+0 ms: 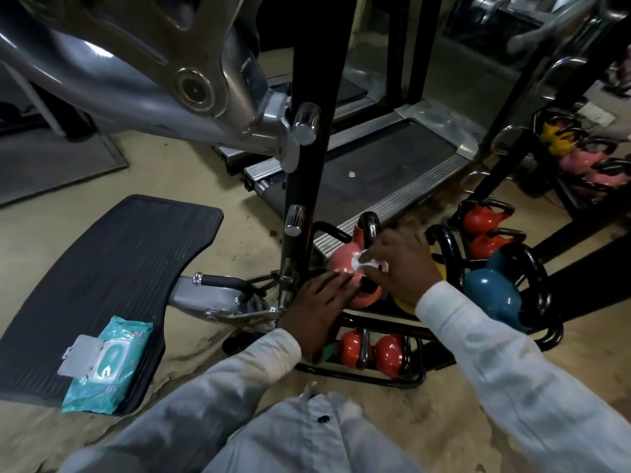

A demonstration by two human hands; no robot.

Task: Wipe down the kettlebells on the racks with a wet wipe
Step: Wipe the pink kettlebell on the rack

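Note:
A pink kettlebell (343, 259) with a black handle sits on the upper tier of a black rack (392, 380). My right hand (399, 264) presses a crumpled white wet wipe (362, 262) against its top. My left hand (319, 307) lies flat on the kettlebell's near side, steadying it. A yellow kettlebell (403, 305) is mostly hidden under my right wrist. A blue kettlebell (491, 295) stands to the right. Two red kettlebells (389, 353) rest on the lower tier.
An open pack of wet wipes (107, 365) lies on a black rubber footplate (112, 268) at left. A black upright post (304, 186) stands just left of the rack. A treadmill (375, 175) lies behind. More red kettlebells (485, 230) sit at right.

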